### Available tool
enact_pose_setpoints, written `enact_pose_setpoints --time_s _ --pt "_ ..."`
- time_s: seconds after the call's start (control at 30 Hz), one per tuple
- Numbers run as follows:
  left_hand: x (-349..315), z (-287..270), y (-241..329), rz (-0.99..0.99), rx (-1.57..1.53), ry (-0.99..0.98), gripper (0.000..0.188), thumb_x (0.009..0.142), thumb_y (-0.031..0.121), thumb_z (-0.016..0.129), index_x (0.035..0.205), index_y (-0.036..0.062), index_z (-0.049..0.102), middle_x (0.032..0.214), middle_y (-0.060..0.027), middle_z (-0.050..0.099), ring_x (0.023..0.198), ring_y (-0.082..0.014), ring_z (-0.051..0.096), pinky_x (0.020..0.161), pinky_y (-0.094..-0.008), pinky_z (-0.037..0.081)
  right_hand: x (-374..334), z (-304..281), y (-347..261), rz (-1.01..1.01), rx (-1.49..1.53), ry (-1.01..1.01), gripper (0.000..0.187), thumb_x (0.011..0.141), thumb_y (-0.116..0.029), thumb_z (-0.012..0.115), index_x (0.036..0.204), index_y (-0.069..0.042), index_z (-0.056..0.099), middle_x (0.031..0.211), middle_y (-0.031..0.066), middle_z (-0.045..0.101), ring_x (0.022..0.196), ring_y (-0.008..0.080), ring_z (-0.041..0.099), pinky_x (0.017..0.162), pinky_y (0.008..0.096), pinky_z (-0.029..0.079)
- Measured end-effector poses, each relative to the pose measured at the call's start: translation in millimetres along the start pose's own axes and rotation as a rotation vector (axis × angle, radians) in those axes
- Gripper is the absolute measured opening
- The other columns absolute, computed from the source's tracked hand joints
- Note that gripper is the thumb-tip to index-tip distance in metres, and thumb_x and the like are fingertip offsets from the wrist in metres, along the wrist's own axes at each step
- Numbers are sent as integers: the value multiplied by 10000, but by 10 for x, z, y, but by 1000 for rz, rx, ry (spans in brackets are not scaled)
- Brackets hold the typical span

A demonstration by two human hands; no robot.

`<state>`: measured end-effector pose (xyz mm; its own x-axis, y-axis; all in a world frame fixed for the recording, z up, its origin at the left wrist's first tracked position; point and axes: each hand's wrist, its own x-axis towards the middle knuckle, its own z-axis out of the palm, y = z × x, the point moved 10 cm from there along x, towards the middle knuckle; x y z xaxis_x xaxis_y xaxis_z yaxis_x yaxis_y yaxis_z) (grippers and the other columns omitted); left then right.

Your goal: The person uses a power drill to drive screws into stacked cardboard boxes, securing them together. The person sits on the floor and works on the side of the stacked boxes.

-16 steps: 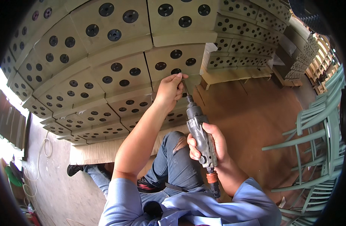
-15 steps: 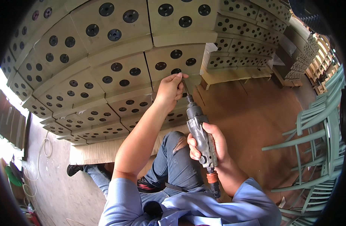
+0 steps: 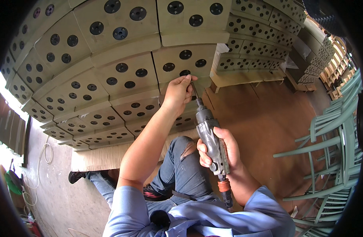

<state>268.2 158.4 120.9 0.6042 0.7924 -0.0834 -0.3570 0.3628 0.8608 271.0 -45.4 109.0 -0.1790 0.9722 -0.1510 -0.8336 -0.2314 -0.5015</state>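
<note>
My right hand (image 3: 226, 150) is wrapped around the body of a power driver (image 3: 208, 132), thumb over one side and fingers curled round the other. The driver slants upward in front of the tan panel (image 3: 171, 55), its thin bit (image 3: 196, 94) reaching my left hand (image 3: 176, 93) close to that panel's lower edge. There my left thumb and finger are pinched narrow at the bit's tip, just below the lowest black disc (image 3: 185, 72); whether they grip the bit or some small piece, I cannot tell. I judge the driver hard, stiff and fairly heavy, and its shiny casing could slide in a sweaty palm, so the thick middle, between the nose and the orange collar (image 3: 224, 185), is the place to hold. The bit looks rigid but slender; fingertips should only steady it lightly, clear of any spin.
</note>
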Motion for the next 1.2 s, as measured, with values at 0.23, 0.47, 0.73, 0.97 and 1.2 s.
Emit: enact_pose_setpoints --time_s 0.23,0.47,0.73,0.97,1.2 --pt "-4 -2 1 -1 -17 0 259 1087 226 492 1103 -2 612 685 37 443 493 -53 294 438 -228 247 9 20 -2 1 8 -12 439 1019 -461 451 1173 -56 527 859 137 630 557 221 611 538 366 512" --pt "-1 6 2 4 -19 -9 258 1089 221 486 1104 -5 609 690 32 448 499 -52 294 437 -222 243 7 26 -7 0 6 0 440 1024 -461 445 1171 -56 533 853 135 633 550 221 610 526 363 506" --pt "-368 -193 -189 -59 -33 80 249 1081 199 470 1158 -5 589 723 2 479 534 -58 306 445 -216 247 4 104 -90 44 -11 43 413 1037 -437 453 1189 -62 535 823 128 637 521 217 599 513 351 497" --pt "-675 -940 -851 -202 -164 235 211 1064 155 470 1152 8 594 758 -12 507 551 -70 333 440 -214 246 131 72 -153 16 -51 71 371 1029 -411 498 1172 -71 537 815 129 637 516 219 598 505 346 489" --pt "-952 -2482 -1495 -41 -534 665 111 1019 94 506 1011 15 584 812 -51 569 653 -132 517 510 -234 384 204 22 -180 3 -77 117 360 1016 -411 524 1130 -70 538 812 130 634 521 222 600 507 348 489"
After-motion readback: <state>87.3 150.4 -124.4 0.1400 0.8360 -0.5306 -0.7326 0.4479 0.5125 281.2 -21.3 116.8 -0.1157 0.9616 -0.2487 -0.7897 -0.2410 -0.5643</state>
